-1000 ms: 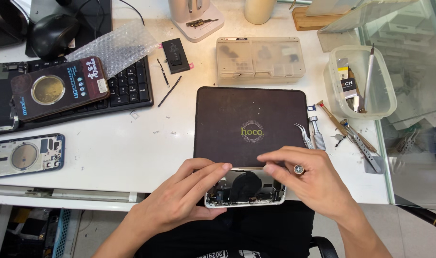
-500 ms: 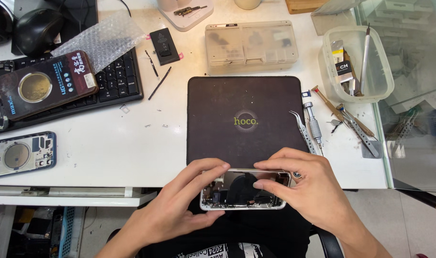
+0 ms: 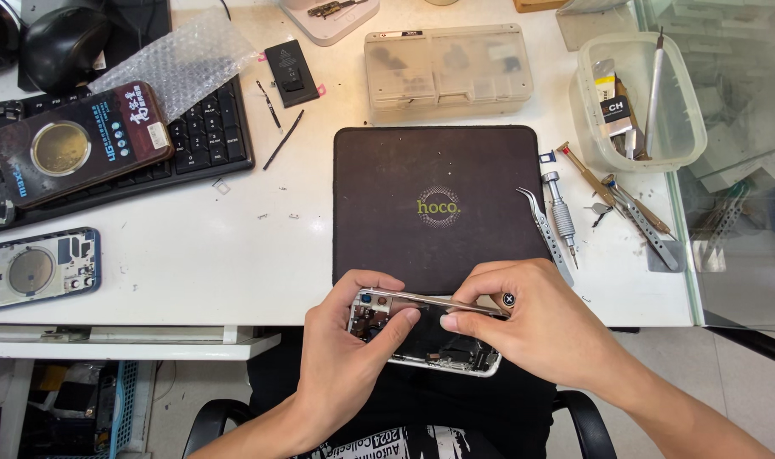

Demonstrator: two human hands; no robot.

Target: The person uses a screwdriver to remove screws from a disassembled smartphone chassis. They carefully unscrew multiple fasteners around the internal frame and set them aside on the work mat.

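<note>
Since the earlier frames both hands have shifted a little; the opened phone [image 3: 426,338] sits lower at the near tabletop [image 3: 192,246] edge, partly overhanging toward the lap, just off the dark mat [image 3: 438,208].

Left hand [image 3: 349,357]: comes in from below, wrist bent up, palm cupping the phone's left end. Fingers clamped on the frame, thumb pressed onto the internals near the camera corner.

Right hand [image 3: 532,327]: comes in from lower right, knuckles up, arched over the phone's right half. Fingers pinched together on a thin metal tool [image 3: 430,300] lying across the phone's top edge, tip toward the left hand. Small dark round part [image 3: 508,299] sits at the index knuckle; can't tell what it is.

Around it: tweezers [image 3: 545,225] and a screwdriver [image 3: 562,219] just right of the mat, more tools [image 3: 630,204] beyond them. Clear tub [image 3: 689,110] with tools far right. Parts box [image 3: 447,68] behind the mat. Keyboard [image 3: 209,136] on the left with a phone case package [image 3: 82,144] on it, blue phone shell [image 3: 35,268] at the left edge.
</note>
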